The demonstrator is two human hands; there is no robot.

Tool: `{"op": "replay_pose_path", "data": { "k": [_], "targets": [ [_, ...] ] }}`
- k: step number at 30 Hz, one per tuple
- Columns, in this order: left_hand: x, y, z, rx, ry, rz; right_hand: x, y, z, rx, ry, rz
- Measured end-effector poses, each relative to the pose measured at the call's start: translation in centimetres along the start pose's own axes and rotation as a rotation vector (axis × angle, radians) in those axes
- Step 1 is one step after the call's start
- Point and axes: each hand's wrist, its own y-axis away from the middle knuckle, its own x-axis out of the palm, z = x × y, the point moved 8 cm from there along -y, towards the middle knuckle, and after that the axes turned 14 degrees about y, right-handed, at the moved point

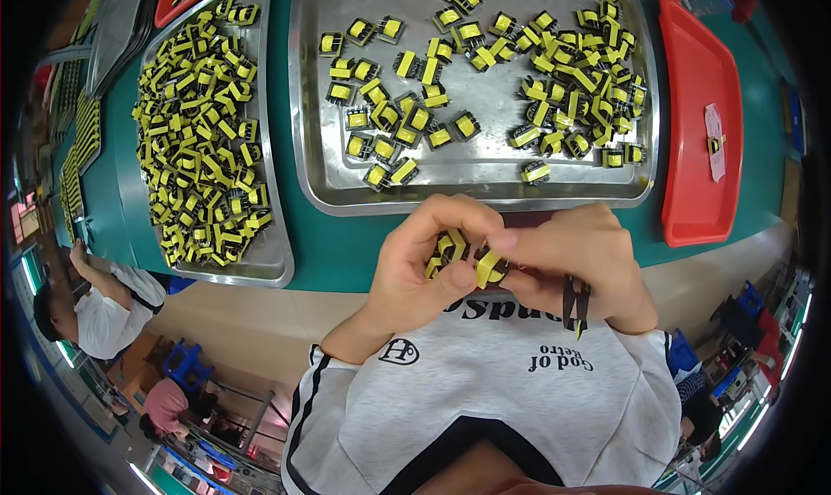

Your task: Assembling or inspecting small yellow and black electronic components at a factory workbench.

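Close to my chest, my left hand [424,257] is closed around small yellow-taped transformers with black bases. One transformer [450,245] sits inside its curled fingers. Another transformer [490,268] is between the fingertips of both hands. My right hand [578,257] is closed, its thumb and index finger at that second piece. Dark slim tweezers [575,303] stick out below its lower fingers, prongs apart. Just beyond my hands lies a wide metal tray [476,170], with many loose transformers [576,79] heaped at its right and scattered at its left.
On the left, a second metal tray [275,226] is piled with similar transformers. A red plastic tray [701,183] at the right holds a paper strip with one transformer. Everything stands on a green tabletop [117,148]. Other people [108,304] sit farther off on both sides.
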Motion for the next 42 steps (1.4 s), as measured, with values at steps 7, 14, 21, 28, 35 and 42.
{"op": "replay_pose_path", "data": {
  "k": [7,14,21,28,35,42],
  "targets": [
    [0.1,0.2,0.2,-0.026,0.174,-0.046,-0.6,0.2,-0.4,0.036,-0.055,-0.096],
    [0.7,-0.2,-0.4,0.038,-0.014,-0.009,-0.4,-0.2,-0.1,0.015,-0.077,-0.076],
    [0.2,-0.2,0.5,-0.054,0.005,0.041,-0.1,0.0,0.2,-0.040,0.037,-0.034],
    [0.3,0.0,-1.0,0.202,0.152,-0.039,-0.5,0.2,-0.3,0.064,-0.004,-0.073],
    [1.1,0.2,-3.2,0.385,-0.372,-0.003,-0.5,0.5,-1.5,0.322,-0.320,-0.006],
    [1.8,0.4,-3.7,0.459,-0.547,0.015,1.0,1.6,-2.7,0.524,-0.615,0.072]
  ]
}}
